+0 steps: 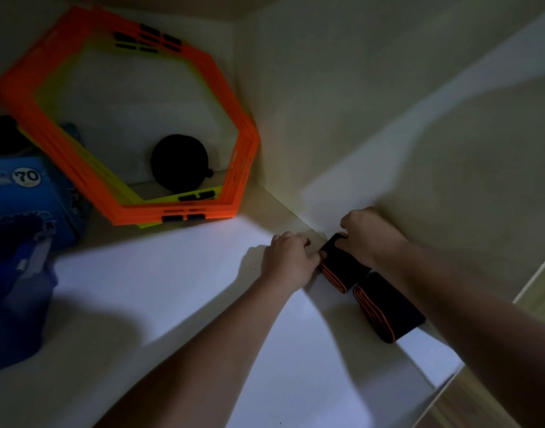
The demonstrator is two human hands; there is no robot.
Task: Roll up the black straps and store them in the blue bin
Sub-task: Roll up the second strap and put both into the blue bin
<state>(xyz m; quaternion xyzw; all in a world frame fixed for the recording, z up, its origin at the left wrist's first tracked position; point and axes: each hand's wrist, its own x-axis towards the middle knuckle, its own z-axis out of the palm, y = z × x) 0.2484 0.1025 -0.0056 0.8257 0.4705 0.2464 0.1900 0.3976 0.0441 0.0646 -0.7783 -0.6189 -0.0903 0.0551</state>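
Two black straps with orange edging lie rolled on a white shelf against the right wall. My left hand (288,257) and my right hand (368,234) both grip the farther rolled strap (339,268), one at each end. The nearer rolled strap (388,307) lies untouched just in front of it, partly under my right forearm. The blue bin (16,291) stands at the far left edge of the shelf, dim and partly cut off.
Orange and yellow hexagonal rings (135,118) lean against the back wall, with a black round object (180,162) behind them. A blue package marked 70 (27,186) sits behind the bin. The shelf's front edge (444,387) runs at the lower right.
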